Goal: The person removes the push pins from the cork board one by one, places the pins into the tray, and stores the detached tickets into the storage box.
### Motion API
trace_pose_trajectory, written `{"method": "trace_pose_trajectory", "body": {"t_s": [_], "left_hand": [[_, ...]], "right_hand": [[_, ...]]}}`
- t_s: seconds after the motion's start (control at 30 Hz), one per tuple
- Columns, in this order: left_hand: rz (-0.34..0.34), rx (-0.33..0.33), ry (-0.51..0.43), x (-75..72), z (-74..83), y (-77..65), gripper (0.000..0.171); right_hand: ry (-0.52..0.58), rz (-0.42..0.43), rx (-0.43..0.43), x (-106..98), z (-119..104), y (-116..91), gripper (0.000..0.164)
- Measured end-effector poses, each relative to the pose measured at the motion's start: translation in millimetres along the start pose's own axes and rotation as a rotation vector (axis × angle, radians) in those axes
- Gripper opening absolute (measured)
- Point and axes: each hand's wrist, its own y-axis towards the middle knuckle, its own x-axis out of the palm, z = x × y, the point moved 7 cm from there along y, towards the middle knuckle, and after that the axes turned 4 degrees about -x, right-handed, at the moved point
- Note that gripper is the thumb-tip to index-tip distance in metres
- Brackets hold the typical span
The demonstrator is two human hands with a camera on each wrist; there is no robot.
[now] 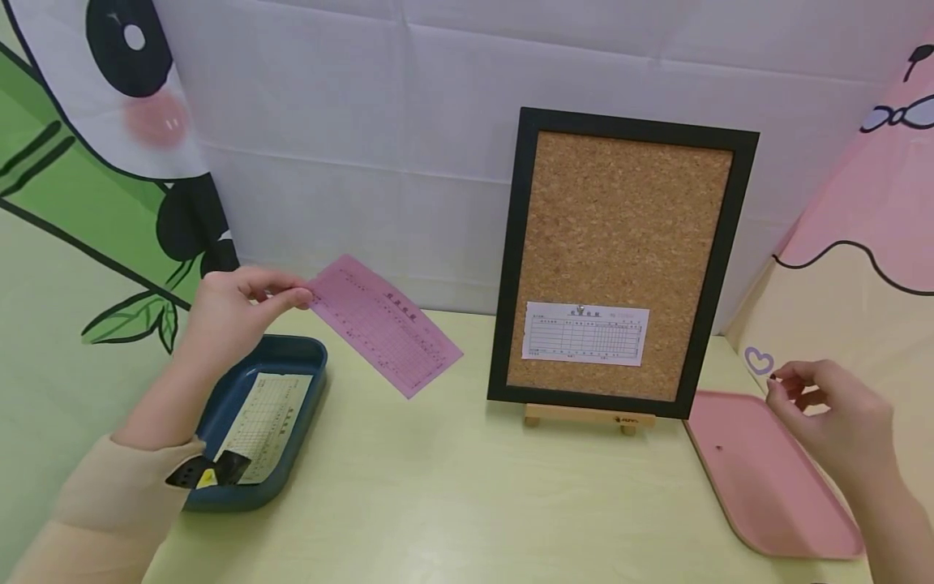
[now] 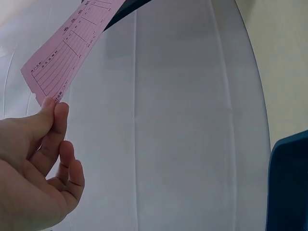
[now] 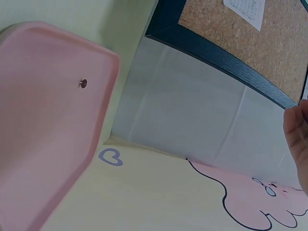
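Observation:
Between thumb and fingers, my left hand [image 1: 237, 312] pinches one corner of a pink receipt slip [image 1: 387, 324], held up in the air. In the left wrist view the same slip [image 2: 72, 50] slants up and away from the fingertips. My right hand [image 1: 835, 414] is raised over the pink tray's right side, pinching a tiny dark thumbtack [image 1: 773, 378] at its fingertips, mostly hidden. Between the hands stands a black-framed cork board [image 1: 627, 219]. A white receipt slip [image 1: 584, 337] is fixed low on it by a tack [image 1: 580, 310] at its top edge.
A blue bin [image 1: 317, 381] at the left has a pale yellow slip [image 1: 273, 414] inside. One tack [image 3: 83, 83] lies in the pink tray [image 1: 781, 519] at the right. The board leans on a small wooden stand [image 1: 584, 416]. Behind the table hangs a white cloth [image 1: 350, 162].

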Motion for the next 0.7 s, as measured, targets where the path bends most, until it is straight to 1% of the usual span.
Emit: {"method": "trace_pose_trajectory", "body": {"t_s": [0.17,0.27,0.37,0.5,0.7], "left_hand": [[-0.018,-0.043,0.034,-8.5,-22.7,2.0,0.039],[-0.018,-0.042,0.052,-13.3,-35.0,4.4,0.038],[-0.023,-0.054,0.070,-18.3,-46.7,6.4,0.038],[-0.042,-0.069,0.096,-24.7,-59.2,8.7,0.040],[-0.086,-0.064,0.156,-30.5,-73.6,13.0,0.044]], "right_hand": [[0.038,0.001,0.006,3.7,5.8,-7.4,0.017],[0.047,-0.016,0.024,6.6,10.5,-12.1,0.020],[0.048,-0.037,0.050,9.1,15.3,-16.5,0.022],[0.056,-0.054,0.072,11.9,20.3,-21.5,0.022],[0.066,-0.084,0.112,17.1,29.0,-30.0,0.024]]}}
